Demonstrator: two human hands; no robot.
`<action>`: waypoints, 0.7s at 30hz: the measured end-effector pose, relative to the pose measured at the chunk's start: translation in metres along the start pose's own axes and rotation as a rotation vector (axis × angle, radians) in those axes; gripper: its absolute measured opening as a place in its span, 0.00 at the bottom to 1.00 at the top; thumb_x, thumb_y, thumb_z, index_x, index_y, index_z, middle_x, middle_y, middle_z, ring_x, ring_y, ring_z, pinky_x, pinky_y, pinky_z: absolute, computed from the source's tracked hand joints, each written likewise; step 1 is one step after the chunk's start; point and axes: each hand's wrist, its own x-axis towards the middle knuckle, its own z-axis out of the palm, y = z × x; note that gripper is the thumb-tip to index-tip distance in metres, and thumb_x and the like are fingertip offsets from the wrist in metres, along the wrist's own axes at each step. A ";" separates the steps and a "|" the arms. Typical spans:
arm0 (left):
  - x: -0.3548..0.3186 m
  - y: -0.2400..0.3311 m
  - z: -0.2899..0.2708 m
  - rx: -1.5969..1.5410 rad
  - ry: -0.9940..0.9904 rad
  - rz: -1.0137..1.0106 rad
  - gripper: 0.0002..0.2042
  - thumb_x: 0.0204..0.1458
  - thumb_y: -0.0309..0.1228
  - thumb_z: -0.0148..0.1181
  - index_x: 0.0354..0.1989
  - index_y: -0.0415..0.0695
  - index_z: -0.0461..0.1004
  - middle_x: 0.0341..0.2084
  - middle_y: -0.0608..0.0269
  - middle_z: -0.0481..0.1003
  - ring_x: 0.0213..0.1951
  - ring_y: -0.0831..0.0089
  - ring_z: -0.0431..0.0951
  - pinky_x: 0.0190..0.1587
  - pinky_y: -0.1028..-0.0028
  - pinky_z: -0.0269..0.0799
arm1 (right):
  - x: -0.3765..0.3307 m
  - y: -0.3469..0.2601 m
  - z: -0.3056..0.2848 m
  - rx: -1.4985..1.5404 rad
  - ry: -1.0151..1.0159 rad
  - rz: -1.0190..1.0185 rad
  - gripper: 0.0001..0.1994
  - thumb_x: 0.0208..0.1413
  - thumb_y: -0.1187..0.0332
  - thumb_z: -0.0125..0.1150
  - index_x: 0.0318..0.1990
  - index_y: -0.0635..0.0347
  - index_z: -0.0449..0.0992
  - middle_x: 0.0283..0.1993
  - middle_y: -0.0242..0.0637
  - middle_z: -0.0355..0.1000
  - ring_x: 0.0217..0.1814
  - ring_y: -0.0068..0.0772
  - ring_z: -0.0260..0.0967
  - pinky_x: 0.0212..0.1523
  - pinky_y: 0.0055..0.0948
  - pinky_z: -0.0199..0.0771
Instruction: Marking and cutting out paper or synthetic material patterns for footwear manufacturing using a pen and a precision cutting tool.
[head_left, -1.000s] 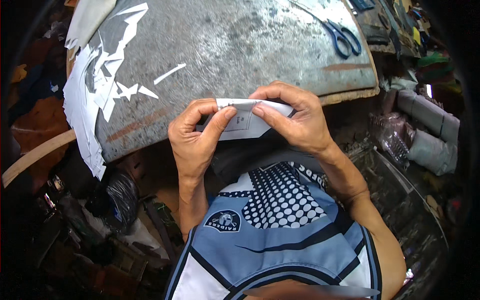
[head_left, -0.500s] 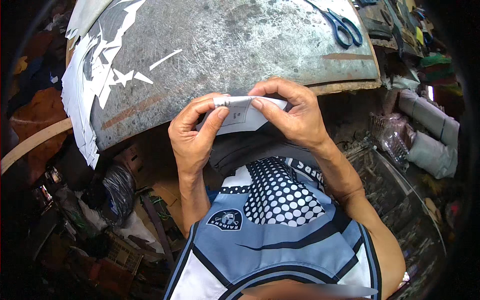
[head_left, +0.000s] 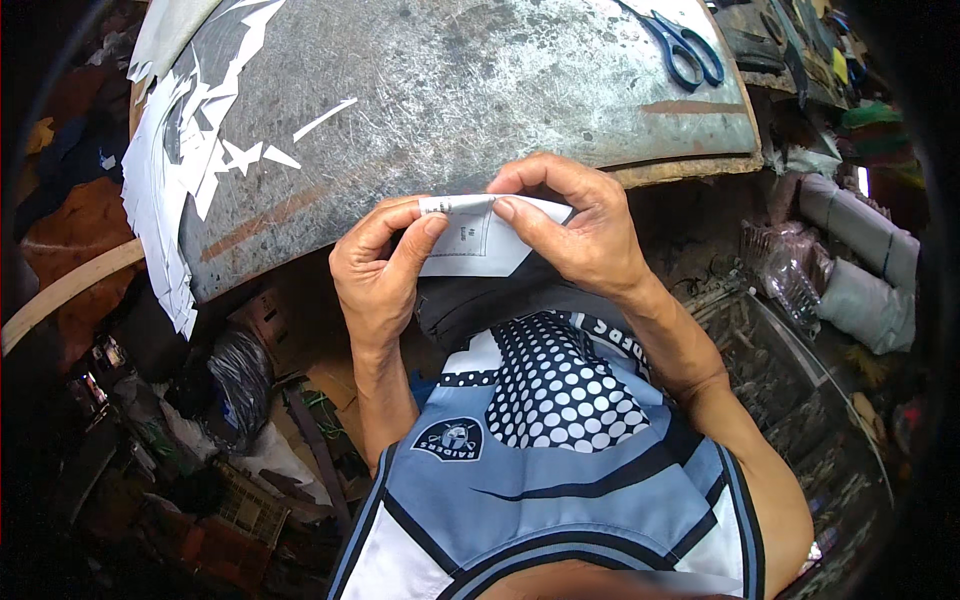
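In the head view, the white paper (head_left: 470, 258) is held up off the bench (head_left: 430, 110), just on the person's side of its near edge. The left hand (head_left: 378, 265) pinches its upper left corner between thumb and forefinger; the right hand (head_left: 590, 235) pinches the top edge right of the middle, thumb toward the wearer. To handle it well, I would keep both pinches level and the top edge taut between them, and press evenly so that no stray crease crosses the printed lines; resting it on the bench might give firmer support. The fingers behind the paper and its back are hidden, so whether that edge is doubled over I cannot tell. The right thumb covers part of the front, and the print is too small to read. The scissors (head_left: 687, 66), by the bench's right edge, and the scraps (head_left: 160, 200) over its left edge are cut off at the top of the view, as is the bench's far edge.
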 end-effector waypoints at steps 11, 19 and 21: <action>-0.001 -0.003 -0.001 -0.009 0.024 -0.052 0.05 0.53 0.23 0.67 0.37 0.35 0.81 0.34 0.61 0.80 0.36 0.80 0.76 0.39 0.80 0.72 | -0.004 0.004 0.001 0.022 0.007 0.009 0.07 0.54 0.73 0.66 0.37 0.66 0.79 0.33 0.37 0.78 0.35 0.25 0.75 0.37 0.25 0.74; 0.001 -0.016 -0.003 -0.032 -0.041 0.144 0.05 0.50 0.21 0.68 0.35 0.36 0.81 0.33 0.57 0.81 0.38 0.72 0.79 0.42 0.75 0.74 | -0.006 0.005 0.000 -0.084 -0.027 -0.079 0.07 0.51 0.74 0.66 0.37 0.65 0.77 0.34 0.39 0.77 0.35 0.32 0.76 0.37 0.28 0.75; 0.001 -0.022 -0.005 -0.039 -0.097 0.279 0.06 0.48 0.20 0.68 0.34 0.36 0.81 0.33 0.55 0.81 0.40 0.67 0.80 0.44 0.71 0.74 | -0.008 0.009 0.001 -0.097 -0.010 -0.159 0.09 0.49 0.76 0.66 0.38 0.64 0.76 0.35 0.39 0.76 0.36 0.33 0.76 0.38 0.29 0.74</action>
